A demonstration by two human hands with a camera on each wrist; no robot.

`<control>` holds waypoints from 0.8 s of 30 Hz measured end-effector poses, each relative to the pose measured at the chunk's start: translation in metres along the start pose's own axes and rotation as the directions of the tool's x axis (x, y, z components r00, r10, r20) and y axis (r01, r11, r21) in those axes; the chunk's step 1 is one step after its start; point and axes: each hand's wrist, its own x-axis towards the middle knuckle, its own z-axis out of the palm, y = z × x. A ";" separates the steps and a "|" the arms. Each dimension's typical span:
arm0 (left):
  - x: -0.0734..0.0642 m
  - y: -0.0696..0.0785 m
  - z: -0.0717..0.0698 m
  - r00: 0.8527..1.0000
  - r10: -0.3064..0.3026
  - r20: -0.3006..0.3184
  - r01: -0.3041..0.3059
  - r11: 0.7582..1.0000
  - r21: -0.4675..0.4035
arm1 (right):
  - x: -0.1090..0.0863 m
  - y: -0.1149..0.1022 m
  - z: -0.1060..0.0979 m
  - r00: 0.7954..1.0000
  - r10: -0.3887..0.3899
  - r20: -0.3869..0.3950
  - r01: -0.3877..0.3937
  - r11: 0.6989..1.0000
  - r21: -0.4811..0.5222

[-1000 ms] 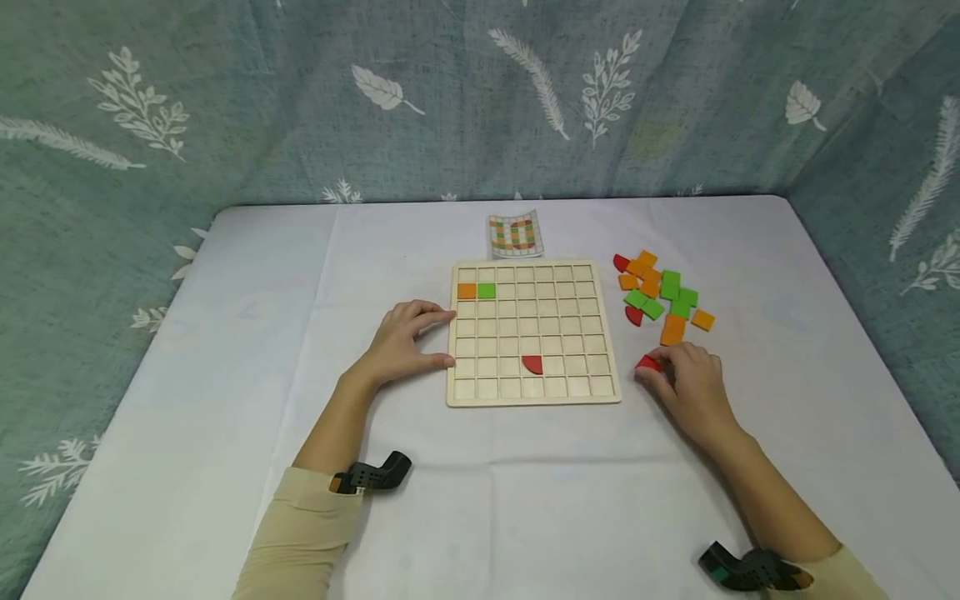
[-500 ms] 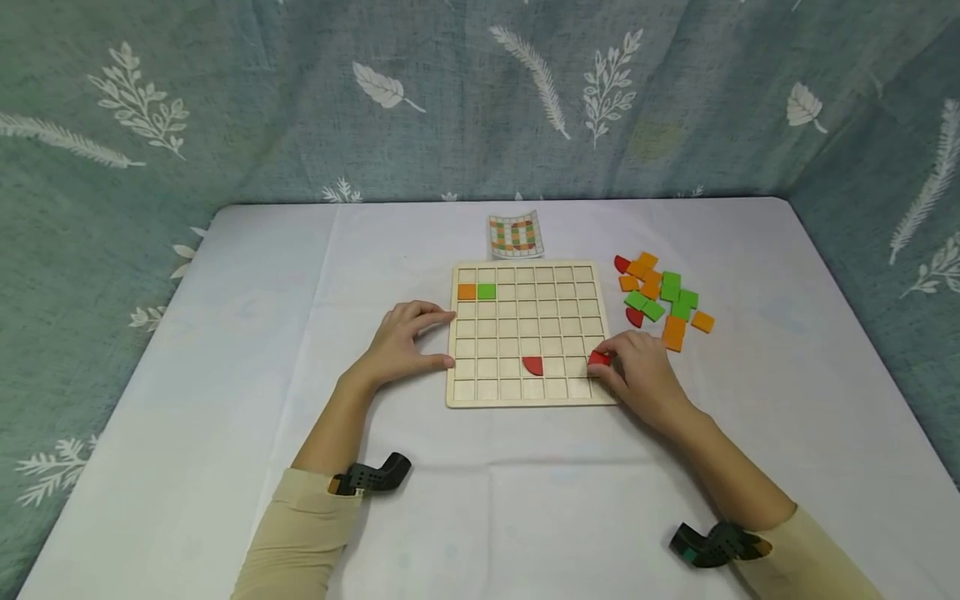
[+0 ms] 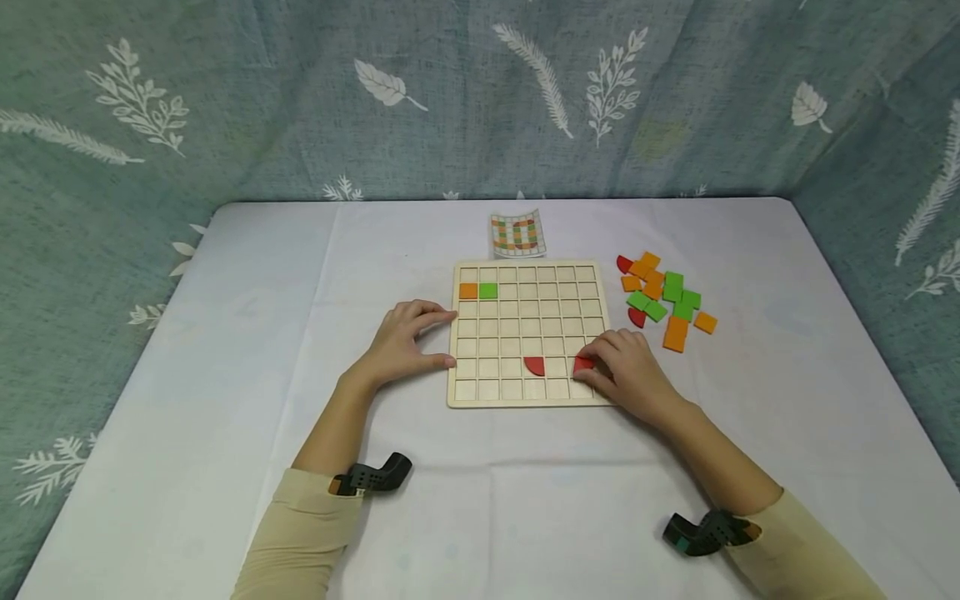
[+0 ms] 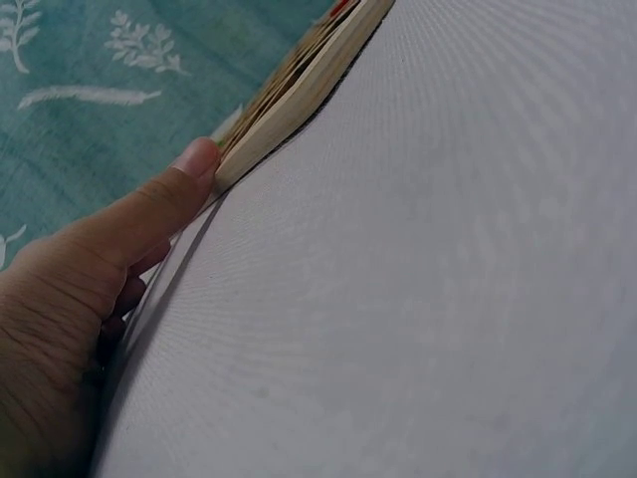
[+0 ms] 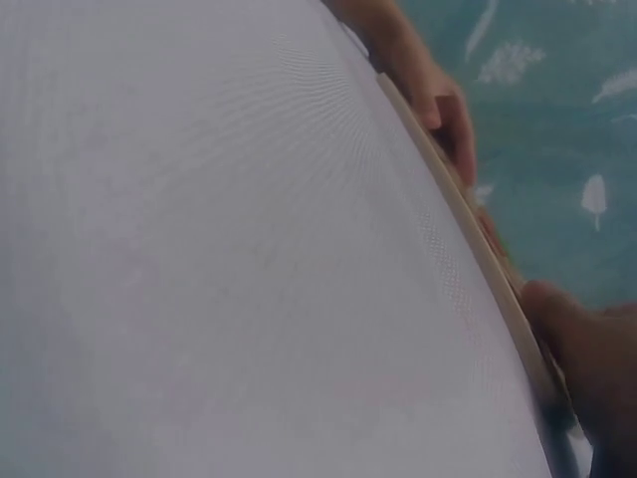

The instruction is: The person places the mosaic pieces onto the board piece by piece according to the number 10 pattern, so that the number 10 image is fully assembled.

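Note:
A wooden grid board [image 3: 507, 327] lies flat on the table. Its grid holds an orange square tile [image 3: 468, 291], a green square tile [image 3: 488, 291] beside it, and a red quarter-circle tile [image 3: 535, 365] lower down. My left hand [image 3: 401, 340] rests against the board's left edge, thumb and index fingertip apart and touching it; the thumb [image 4: 174, 194] shows at the rim in the left wrist view. Over the lower right cells, my right hand [image 3: 632, 371] pinches a second red tile [image 3: 582, 365], partly hidden by the fingers. The right wrist view hides that tile.
Right of the board lies a loose pile of orange tiles [image 3: 675, 335], green tiles [image 3: 672, 285] and red tiles [image 3: 636, 317]. A small pattern card [image 3: 517, 234] sits behind the board. A white cloth [image 3: 480, 500] covers the table, and a patterned curtain [image 3: 465, 100] hangs behind.
My right hand has moved left from beside the pile to above the board's lower right part, carrying the pinched red tile. My left hand has stayed at the board's edge.

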 end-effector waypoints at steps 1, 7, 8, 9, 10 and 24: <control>0.000 0.000 0.000 1.000 0.003 -0.002 -0.003 1.000 -0.002 | 0.000 0.001 0.000 1.000 -0.007 -0.008 0.007 1.000 0.012; -0.001 0.002 -0.002 1.000 0.011 -0.010 -0.011 1.000 -0.007 | 0.003 0.001 0.000 1.000 -0.008 -0.029 0.010 0.996 0.085; -0.001 0.002 -0.002 1.000 0.009 -0.007 -0.009 1.000 -0.008 | 0.004 0.001 -0.001 1.000 -0.006 -0.026 0.008 0.996 0.094; -0.001 0.002 -0.002 1.000 0.006 -0.003 -0.006 1.000 -0.009 | 0.004 0.001 -0.001 1.000 -0.002 -0.022 0.005 0.995 0.100; 0.000 0.002 -0.002 1.000 0.002 0.001 -0.002 1.000 -0.011 | 0.004 0.002 -0.002 1.000 0.001 -0.018 0.000 0.995 0.103; 0.000 0.001 -0.001 1.000 0.001 -0.008 -0.001 1.000 -0.019 | 0.003 0.013 -0.022 0.993 0.102 -0.052 -0.096 0.989 0.109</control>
